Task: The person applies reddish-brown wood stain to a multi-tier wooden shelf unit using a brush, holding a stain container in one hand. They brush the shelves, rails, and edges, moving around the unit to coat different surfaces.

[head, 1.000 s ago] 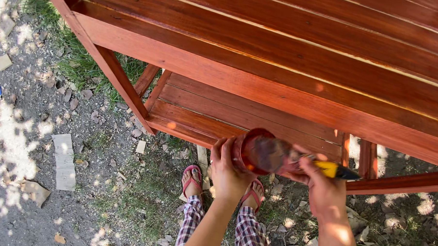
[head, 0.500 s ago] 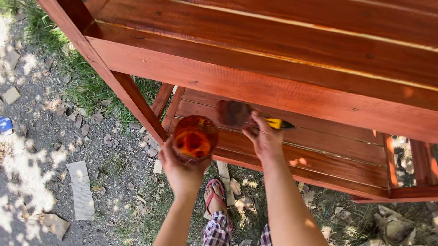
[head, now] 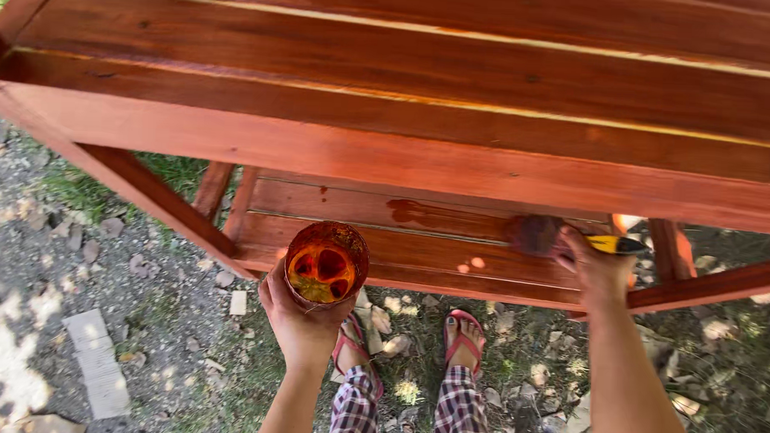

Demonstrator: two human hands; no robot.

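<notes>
A round paintbrush (head: 535, 235) with dark, stain-soaked bristles and a yellow handle rests on the lower slat of a red-brown wooden shelf unit (head: 421, 162), beside a wet, darker patch. The right hand (head: 598, 268) reaches forward from below, fingers curled tight around the handle. The left hand (head: 306, 320), palm up, cups a small round container (head: 326, 263) of orange-red stain just in front of the slat, fingers wrapped about its sides. Below stand plaid trousers (head: 412, 409) and pink sandals (head: 464, 339) on gravel with dry leaves.
</notes>
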